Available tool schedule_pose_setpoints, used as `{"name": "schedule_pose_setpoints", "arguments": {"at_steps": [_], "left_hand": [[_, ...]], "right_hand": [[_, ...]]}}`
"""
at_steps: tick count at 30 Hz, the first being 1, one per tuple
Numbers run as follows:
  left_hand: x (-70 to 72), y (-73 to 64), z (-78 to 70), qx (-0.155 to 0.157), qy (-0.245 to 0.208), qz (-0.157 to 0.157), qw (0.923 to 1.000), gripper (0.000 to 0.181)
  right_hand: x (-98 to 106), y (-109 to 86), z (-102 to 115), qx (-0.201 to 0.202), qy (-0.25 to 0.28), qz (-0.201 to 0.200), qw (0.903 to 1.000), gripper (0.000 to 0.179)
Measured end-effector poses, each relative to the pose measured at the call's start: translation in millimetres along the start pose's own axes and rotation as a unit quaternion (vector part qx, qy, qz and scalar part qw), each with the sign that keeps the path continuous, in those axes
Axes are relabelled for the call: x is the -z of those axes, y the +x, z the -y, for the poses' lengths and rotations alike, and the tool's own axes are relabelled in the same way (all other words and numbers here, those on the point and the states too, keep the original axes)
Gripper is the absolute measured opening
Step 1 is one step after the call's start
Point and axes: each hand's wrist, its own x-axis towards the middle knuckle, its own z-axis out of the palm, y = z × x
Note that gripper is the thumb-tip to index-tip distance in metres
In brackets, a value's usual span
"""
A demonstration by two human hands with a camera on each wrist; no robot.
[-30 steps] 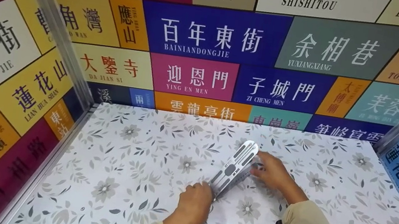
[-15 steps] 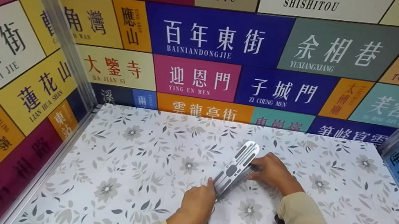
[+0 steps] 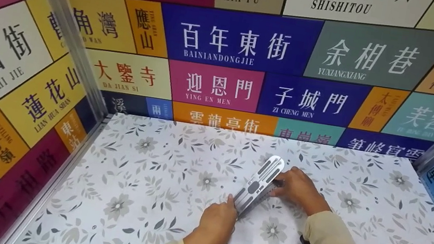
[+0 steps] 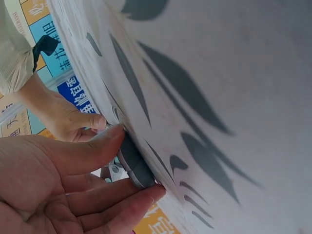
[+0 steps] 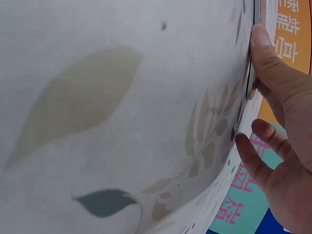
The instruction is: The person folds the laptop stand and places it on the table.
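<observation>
A long slotted silver metal piece (image 3: 256,184) with rounded ends slants over the patterned tabletop in the head view, its exact kind unclear. My left hand (image 3: 216,225) holds its near end. From the left wrist view, thumb and fingers pinch a rounded dark grey end (image 4: 135,163), with a small metal joint (image 4: 115,168) behind it. My right hand (image 3: 299,188) grips near the far end from the right side. In the right wrist view its thumb (image 5: 262,36) lies along a thin dark edge, while two other fingers stay apart from it.
A white tabletop (image 3: 139,183) with grey leaves and flowers spreads under both hands. Colourful panels with Chinese lettering (image 3: 222,86) rise behind it and at both sides. Clear corner posts (image 3: 78,45) stand at the back. A black tie (image 3: 305,242) hangs by the right sleeve.
My right hand's fingers have closed in on the far end of the metal piece. The left thumb now lies straighter along the near end. The head view has shifted slightly.
</observation>
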Motion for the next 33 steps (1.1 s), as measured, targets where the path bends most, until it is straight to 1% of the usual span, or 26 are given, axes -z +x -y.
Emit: {"name": "schedule_pose_setpoints", "arguments": {"at_steps": [3,7,9,12,14,15,18,19,21,23,25,28,30,32,33], "left_hand": [[0.6,1.6,1.3,0.002,-0.006,0.012,0.9999,0.055],[1.4,6.0,5.5,-0.003,-0.018,0.033,0.9993,0.056],[1.1,9.6,10.3,-0.009,-0.025,0.047,0.9985,0.058],[0.2,16.0,20.2,-0.021,-0.039,0.056,0.9974,0.056],[-0.4,20.6,27.4,-0.030,-0.049,0.066,0.9962,0.058],[-1.1,23.0,30.9,-0.035,-0.053,0.068,0.9957,0.060],[-2.9,29.9,40.7,-0.052,-0.058,0.086,0.9932,0.073],[-3.9,32.5,43.6,-0.058,-0.059,0.091,0.9925,0.080],[-6.0,37.3,49.5,-0.076,-0.058,0.090,0.9914,0.089],[-8.0,42.2,55.4,-0.094,-0.061,0.081,0.9905,0.091],[-10.6,47.7,61.4,-0.108,-0.067,0.068,0.9896,0.082],[-13.6,56.5,69.5,-0.120,-0.089,0.054,0.9874,0.057],[-15.4,62.7,74.0,-0.122,-0.110,0.053,0.9850,0.045],[-16.3,68.5,77.2,-0.117,-0.139,0.064,0.9814,0.041],[-16.7,71.3,78.4,-0.108,-0.157,0.072,0.9790,0.040]], "right_hand": [[-1.3,-3.8,-1.8,0.007,-0.005,-0.007,0.9999,0.058],[-3.5,-13.3,-4.4,0.021,-0.011,-0.030,0.9993,0.057],[-4.8,-17.4,-4.6,0.024,-0.012,-0.043,0.9987,0.059],[-6.8,-23.7,-4.8,0.031,-0.010,-0.061,0.9976,0.057],[-7.8,-27.9,-4.4,0.039,-0.003,-0.072,0.9966,0.055],[-8.3,-30.4,-4.3,0.043,0.000,-0.077,0.9961,0.053],[-9.0,-38.2,-3.5,0.047,0.005,-0.089,0.9949,0.048],[-8.7,-41.2,-3.3,0.045,0.005,-0.092,0.9947,0.047],[-8.5,-46.7,-2.7,0.040,0.000,-0.098,0.9944,0.043],[-8.5,-52.1,-1.2,0.036,-0.010,-0.100,0.9943,0.041],[-9.0,-57.3,1.1,0.033,-0.020,-0.103,0.9939,0.040],[-11.0,-65.5,5.8,0.027,-0.041,-0.106,0.9931,0.040],[-12.8,-71.0,9.2,0.025,-0.053,-0.113,0.9919,0.038],[-14.2,-76.6,13.1,0.025,-0.064,-0.121,0.9903,0.034],[-14.9,-79.3,15.3,0.023,-0.067,-0.125,0.9896,0.033]]}}
